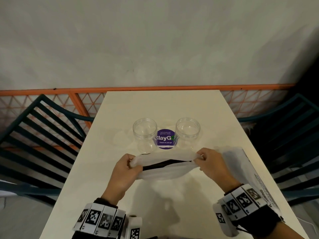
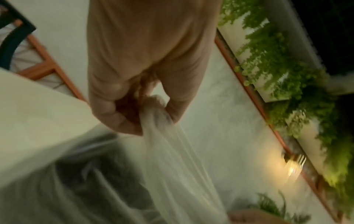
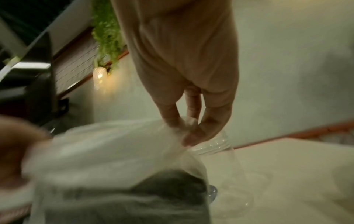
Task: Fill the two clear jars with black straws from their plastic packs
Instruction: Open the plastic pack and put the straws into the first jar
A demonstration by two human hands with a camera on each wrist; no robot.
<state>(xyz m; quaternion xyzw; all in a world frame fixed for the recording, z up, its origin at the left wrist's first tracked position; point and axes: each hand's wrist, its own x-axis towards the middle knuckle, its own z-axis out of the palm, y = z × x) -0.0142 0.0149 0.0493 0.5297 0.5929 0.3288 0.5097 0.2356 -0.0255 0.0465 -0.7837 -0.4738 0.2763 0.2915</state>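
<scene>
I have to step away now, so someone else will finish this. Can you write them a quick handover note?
Left hand and right hand each pinch one end of a plastic pack of black straws, held above the table.
A second pack lies at the right.
Both jars, left and right, stand empty beside the purple sticker.
Done: no straws in a jar.
Left: get the straws out, fill both jars.

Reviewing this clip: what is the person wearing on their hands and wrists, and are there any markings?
Both hands, left hand and right hand, are bare, without gloves or visible rings. Each wrist carries a band of white blocks printed with black square tracking codes: the left wristband and the right wristband. Dark sleeves or straps sit behind the bands. A small white block with another code sticks out beside the left band.
</scene>
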